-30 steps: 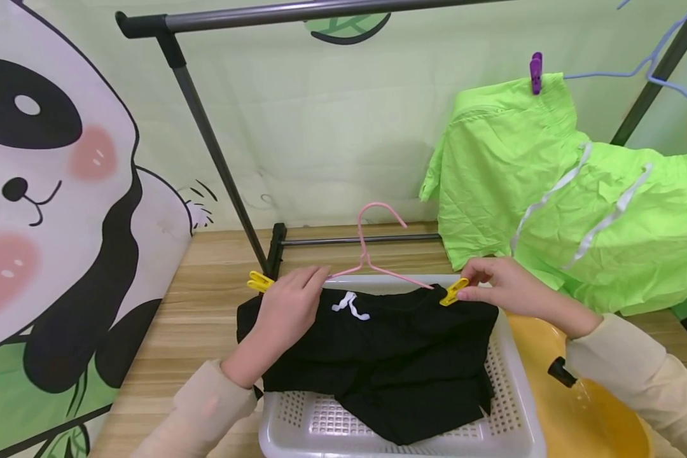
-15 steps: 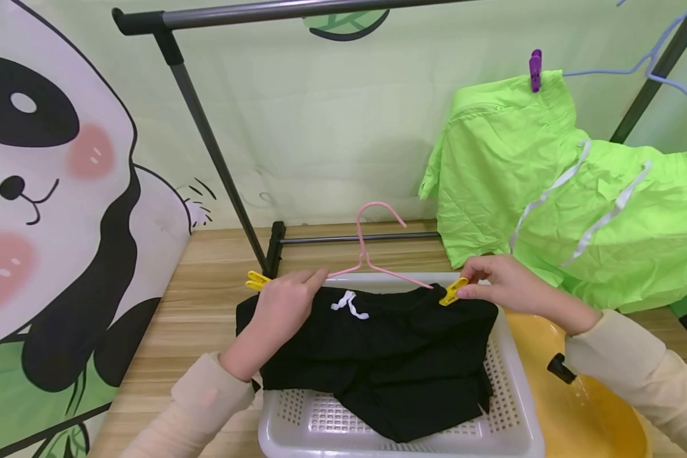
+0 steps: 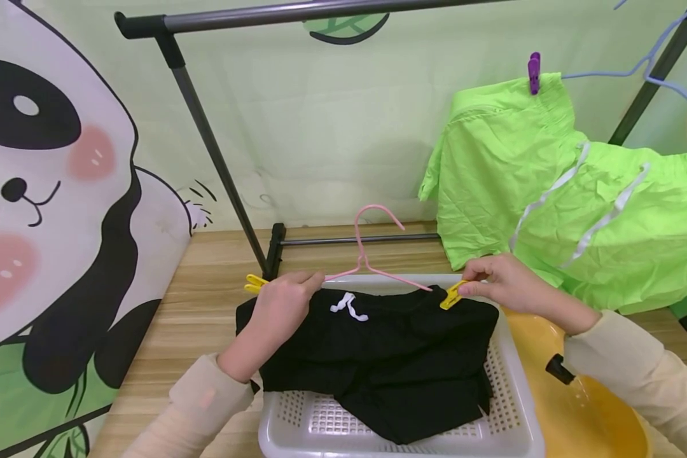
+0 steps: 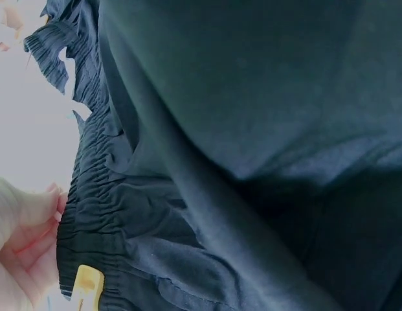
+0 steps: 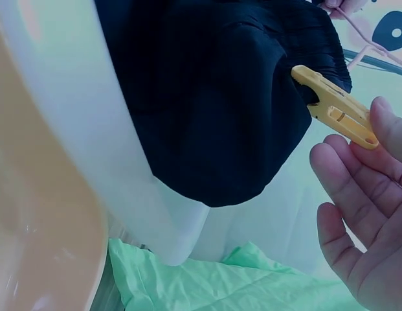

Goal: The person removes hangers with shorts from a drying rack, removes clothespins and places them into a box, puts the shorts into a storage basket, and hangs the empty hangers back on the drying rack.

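Black shorts (image 3: pixel 389 362) with a white drawstring lie spread over a white plastic basket (image 3: pixel 522 388), a pink hanger (image 3: pixel 361 258) at their waistband. My right hand (image 3: pixel 504 284) pinches a yellow clothespin (image 3: pixel 451 296), whose jaws bite the waistband near the hanger's right end, plainly seen in the right wrist view. On the other side, my left hand (image 3: pixel 280 310) grips the hanger's left arm at the waistband. A second yellow clothespin (image 3: pixel 255 284) is clipped beside that hand; its tip (image 4: pixel 89 285) shows on the elastic in the left wrist view.
A dark metal rack (image 3: pixel 217 152) stands behind. At right, light green shorts (image 3: pixel 504 165) hang from a blue hanger (image 3: pixel 601 74) by a purple clothespin (image 3: pixel 534 73). A yellow basin (image 3: pixel 589 420) sits right of the basket, under my right forearm. A panda backdrop (image 3: pixel 103 254) covers the left.
The pink hanger has shifted very slightly left, and the right yellow clothespin sits a touch lower. Both hands keep their hold.
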Demonstrator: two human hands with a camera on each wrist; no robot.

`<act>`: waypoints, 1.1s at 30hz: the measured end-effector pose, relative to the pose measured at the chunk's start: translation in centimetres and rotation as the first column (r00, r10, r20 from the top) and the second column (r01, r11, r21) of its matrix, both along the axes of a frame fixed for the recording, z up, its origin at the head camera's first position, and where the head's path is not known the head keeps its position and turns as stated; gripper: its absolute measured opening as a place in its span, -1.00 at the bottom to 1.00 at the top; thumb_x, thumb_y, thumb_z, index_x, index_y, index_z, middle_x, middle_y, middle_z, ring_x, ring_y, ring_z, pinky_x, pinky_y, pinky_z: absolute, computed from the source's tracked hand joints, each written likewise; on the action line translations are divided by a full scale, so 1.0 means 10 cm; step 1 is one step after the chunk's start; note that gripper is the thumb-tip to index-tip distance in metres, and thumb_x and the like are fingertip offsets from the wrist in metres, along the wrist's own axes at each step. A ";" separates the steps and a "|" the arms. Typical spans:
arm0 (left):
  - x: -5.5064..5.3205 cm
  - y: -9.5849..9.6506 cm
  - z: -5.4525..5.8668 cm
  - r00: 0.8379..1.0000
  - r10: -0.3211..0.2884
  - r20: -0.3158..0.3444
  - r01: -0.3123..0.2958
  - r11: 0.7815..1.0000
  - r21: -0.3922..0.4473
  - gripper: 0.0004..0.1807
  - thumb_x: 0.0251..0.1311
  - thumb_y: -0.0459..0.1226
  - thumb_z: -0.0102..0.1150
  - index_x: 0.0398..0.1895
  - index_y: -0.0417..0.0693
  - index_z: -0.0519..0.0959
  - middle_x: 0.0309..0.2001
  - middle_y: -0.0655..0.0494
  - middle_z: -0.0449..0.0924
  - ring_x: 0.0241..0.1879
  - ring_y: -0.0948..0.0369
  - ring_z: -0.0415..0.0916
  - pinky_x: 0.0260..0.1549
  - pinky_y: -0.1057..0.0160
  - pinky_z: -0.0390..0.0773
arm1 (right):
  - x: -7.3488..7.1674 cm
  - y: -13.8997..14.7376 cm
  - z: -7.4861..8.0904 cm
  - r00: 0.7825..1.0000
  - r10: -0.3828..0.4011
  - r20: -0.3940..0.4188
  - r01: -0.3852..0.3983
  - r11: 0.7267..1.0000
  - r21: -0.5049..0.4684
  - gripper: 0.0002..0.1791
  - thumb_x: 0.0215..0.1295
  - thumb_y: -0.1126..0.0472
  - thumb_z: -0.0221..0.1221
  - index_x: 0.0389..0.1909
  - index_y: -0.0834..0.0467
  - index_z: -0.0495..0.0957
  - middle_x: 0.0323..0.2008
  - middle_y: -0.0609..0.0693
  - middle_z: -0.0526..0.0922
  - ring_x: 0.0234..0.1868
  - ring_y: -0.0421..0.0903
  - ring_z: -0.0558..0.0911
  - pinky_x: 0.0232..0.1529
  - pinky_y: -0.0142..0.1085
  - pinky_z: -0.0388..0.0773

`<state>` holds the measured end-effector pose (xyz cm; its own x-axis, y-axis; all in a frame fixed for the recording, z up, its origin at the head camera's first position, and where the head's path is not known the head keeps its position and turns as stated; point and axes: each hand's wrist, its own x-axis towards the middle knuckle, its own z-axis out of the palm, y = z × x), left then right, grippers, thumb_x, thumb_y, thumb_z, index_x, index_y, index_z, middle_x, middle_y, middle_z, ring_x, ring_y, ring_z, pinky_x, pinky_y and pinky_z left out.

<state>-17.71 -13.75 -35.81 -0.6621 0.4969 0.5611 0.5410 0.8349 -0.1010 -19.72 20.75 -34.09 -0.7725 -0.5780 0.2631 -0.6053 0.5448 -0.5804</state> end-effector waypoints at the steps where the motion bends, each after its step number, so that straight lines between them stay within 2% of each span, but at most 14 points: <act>1: 0.00 0.00 0.00 1.000 -0.002 0.000 0.002 1.000 0.003 -0.77 -0.07 -0.51 0.16 -0.33 -0.09 0.62 -0.48 0.11 0.61 -0.58 0.23 0.48 -0.66 0.35 0.47 | 0.00 0.00 0.00 1.000 0.002 0.003 -0.002 1.000 -0.007 -0.87 0.02 0.26 0.22 -0.61 0.02 0.50 -0.62 -0.22 0.54 -0.60 -0.38 0.31 -0.56 -0.46 0.30; 7: -0.01 -0.01 0.01 1.000 0.000 0.007 0.000 1.000 0.008 -0.80 -0.08 -0.50 0.19 -0.38 -0.08 0.62 -0.56 0.13 0.57 -0.64 0.25 0.43 -0.71 0.37 0.41 | -0.01 0.01 0.01 1.000 0.025 0.013 -0.024 0.998 -0.051 -0.88 0.02 0.32 0.22 -0.59 0.05 0.53 -0.61 -0.17 0.56 -0.59 -0.40 0.34 -0.57 -0.45 0.33; 14: -0.02 -0.03 0.02 0.999 0.004 0.032 -0.004 1.000 0.010 -0.79 -0.09 -0.50 0.20 -0.38 -0.08 0.63 -0.54 0.14 0.60 -0.63 0.25 0.44 -0.70 0.38 0.42 | -0.02 0.03 0.02 0.999 0.034 0.005 -0.033 0.997 -0.075 -0.89 0.03 0.36 0.20 -0.57 0.09 0.54 -0.59 -0.15 0.57 -0.56 -0.40 0.39 -0.54 -0.43 0.37; 19: -0.02 -0.05 0.03 1.000 -0.005 0.026 0.004 1.000 0.019 -0.80 -0.09 -0.52 0.18 -0.42 -0.09 0.62 -0.54 0.15 0.60 -0.64 0.24 0.45 -0.72 0.35 0.40 | -0.02 0.04 0.03 0.999 0.024 0.023 -0.021 0.995 -0.101 -0.89 0.03 0.38 0.19 -0.55 0.12 0.53 -0.58 -0.11 0.58 -0.52 -0.40 0.43 -0.51 -0.44 0.40; 26: -0.01 -0.05 0.04 0.999 0.002 0.052 -0.003 1.000 0.023 -0.83 -0.07 -0.49 0.19 -0.39 -0.10 0.62 -0.49 0.13 0.63 -0.62 0.24 0.46 -0.69 0.33 0.43 | -0.03 0.04 0.04 0.995 0.037 0.094 -0.023 0.989 -0.146 -0.93 0.06 0.39 0.17 -0.53 0.17 0.53 -0.55 -0.10 0.57 -0.55 -0.37 0.43 -0.55 -0.46 0.39; 30: 0.00 -0.05 0.05 0.998 0.007 0.062 -0.009 1.000 0.025 -0.83 -0.09 -0.47 0.23 -0.38 -0.10 0.63 -0.47 0.12 0.63 -0.62 0.24 0.46 -0.67 0.34 0.45 | -0.04 0.06 0.05 0.985 0.047 0.165 -0.017 0.983 -0.182 -0.95 0.09 0.38 0.14 -0.51 0.22 0.52 -0.54 -0.15 0.54 -0.65 -0.35 0.35 -0.66 -0.44 0.32; 33: -0.01 -0.06 0.05 0.998 0.010 0.063 -0.012 0.999 0.030 -0.84 -0.10 -0.45 0.24 -0.38 -0.10 0.63 -0.48 0.11 0.63 -0.62 0.24 0.46 -0.66 0.34 0.45 | -0.05 0.06 0.04 0.978 0.065 0.197 -0.021 0.976 -0.216 -0.95 0.11 0.39 0.12 -0.50 0.27 0.50 -0.53 -0.17 0.53 -0.65 -0.33 0.38 -0.63 -0.45 0.35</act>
